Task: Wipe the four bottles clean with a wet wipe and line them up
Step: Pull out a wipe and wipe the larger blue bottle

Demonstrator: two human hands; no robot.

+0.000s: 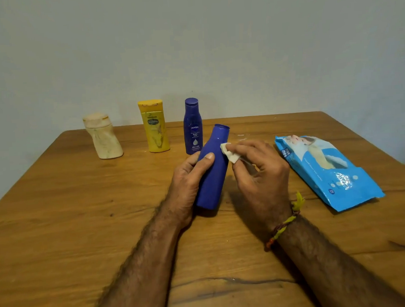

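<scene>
Head view: left hand [188, 175] is gripping the capless blue bottle [213, 174], tilted over the table [58, 209]; right hand [257, 171] is pinching a wet wipe [228, 153] against its shoulder.

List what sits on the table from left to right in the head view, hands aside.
Cream bottle → yellow bottle → dark blue Nivea bottle → blue bottle being wiped → white wipe → blue wet-wipe pack.
</scene>
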